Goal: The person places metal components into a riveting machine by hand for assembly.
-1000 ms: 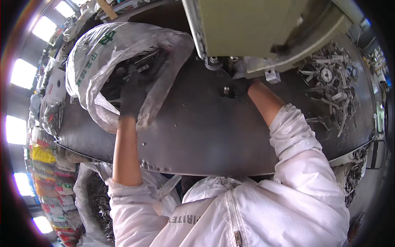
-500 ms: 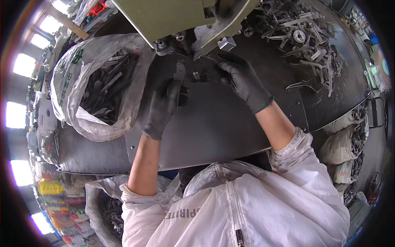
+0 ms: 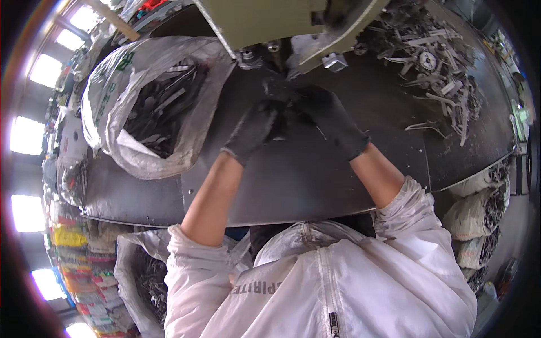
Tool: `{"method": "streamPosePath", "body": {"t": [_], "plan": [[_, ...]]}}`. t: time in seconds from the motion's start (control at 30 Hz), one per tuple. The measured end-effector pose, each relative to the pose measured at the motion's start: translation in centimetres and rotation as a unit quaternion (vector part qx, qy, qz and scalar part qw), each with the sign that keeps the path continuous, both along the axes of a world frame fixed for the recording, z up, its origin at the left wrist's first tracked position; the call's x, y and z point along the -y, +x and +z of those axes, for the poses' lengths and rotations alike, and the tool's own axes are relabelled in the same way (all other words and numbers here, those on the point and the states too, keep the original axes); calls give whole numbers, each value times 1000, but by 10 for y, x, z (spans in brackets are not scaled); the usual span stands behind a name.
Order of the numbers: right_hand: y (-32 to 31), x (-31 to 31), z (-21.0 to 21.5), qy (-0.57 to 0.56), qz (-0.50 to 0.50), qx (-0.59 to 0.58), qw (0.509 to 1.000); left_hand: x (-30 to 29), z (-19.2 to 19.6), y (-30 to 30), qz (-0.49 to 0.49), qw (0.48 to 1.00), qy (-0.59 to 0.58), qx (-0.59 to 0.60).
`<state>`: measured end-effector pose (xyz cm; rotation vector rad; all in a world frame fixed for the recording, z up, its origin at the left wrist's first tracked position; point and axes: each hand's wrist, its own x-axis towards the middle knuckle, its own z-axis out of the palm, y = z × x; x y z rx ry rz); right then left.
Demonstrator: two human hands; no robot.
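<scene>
In the head view, both gloved hands are right in the middle, close together just under the machine head point(image 3: 265, 22), and the right hand point(image 3: 329, 115) sits a touch nearer to it than the left hand point(image 3: 251, 128). A thin pale sliver point(image 3: 321, 133) shows at the right hand's inner edge, short, slanting down and to the right, so it lies right of the left hand and tight by the right; whether it's gripped, I can't tell. Fingers on both sides are bent inward, partly curled, tips nearly meeting in a dark blur, and there's no telling how far they're open or what they hold. Wide to the left, well apart from the left hand, the white bag point(image 3: 101, 112) leans its mouth toward the bench point(image 3: 270, 194), dark metal parts point(image 3: 163, 107) inside; off to the right, beyond the right hand, there's a loose pile of pale metal parts point(image 3: 448, 87). And the lettering: green characters up the bag's side, dark capitals across the white jacket point(image 3: 293, 276), and print on the stacked sacks point(image 3: 70, 236) too small to make out.
</scene>
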<state>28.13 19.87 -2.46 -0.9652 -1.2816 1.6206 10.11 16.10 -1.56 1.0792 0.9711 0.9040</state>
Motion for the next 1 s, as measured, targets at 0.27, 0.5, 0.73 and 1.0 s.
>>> {"method": "streamPosePath", "body": {"t": [0.27, 0.5, 0.73, 1.0], "plan": [[1, 3, 5, -82, -20, 10, 996, -27, 27, -64, 87, 719, 168, -668], [-3, 3, -10, -34, 44, -31, 998, -31, -26, -223, 84, 483, 267, -830], [0, 4, -1, -80, -2, 34, 996, -44, 5, -203, -121, 423, 179, -880], [0, 5, 5, -56, -5, 61, 997, -32, 31, -169, 12, 593, 308, -744]]}}
